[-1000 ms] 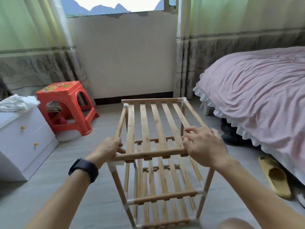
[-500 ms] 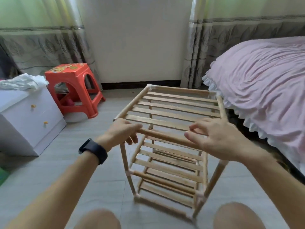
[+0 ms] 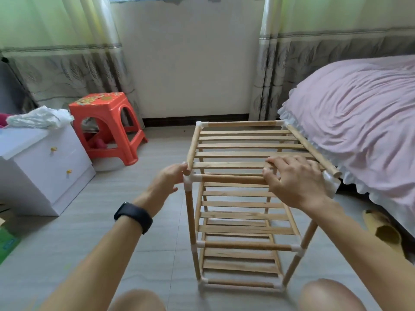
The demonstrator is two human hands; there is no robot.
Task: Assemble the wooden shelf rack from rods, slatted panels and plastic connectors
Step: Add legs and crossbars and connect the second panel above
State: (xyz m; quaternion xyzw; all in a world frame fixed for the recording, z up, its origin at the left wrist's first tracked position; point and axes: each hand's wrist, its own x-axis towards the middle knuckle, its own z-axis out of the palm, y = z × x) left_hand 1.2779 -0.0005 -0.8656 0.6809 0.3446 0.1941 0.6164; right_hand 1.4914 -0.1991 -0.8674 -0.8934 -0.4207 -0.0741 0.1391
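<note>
Though the wooden shelf rack (image 3: 244, 245) stands three tiers high, its top side rods (image 3: 314, 149) look unseated from the near connectors (image 3: 190, 179), the right hand (image 3: 296, 180) resting loose-fingered on top, the left hand (image 3: 168, 180)'s grip unclear.

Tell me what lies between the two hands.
Head view: the white corner connector beside the left hand, then bare front rod up to the right hand.
</note>
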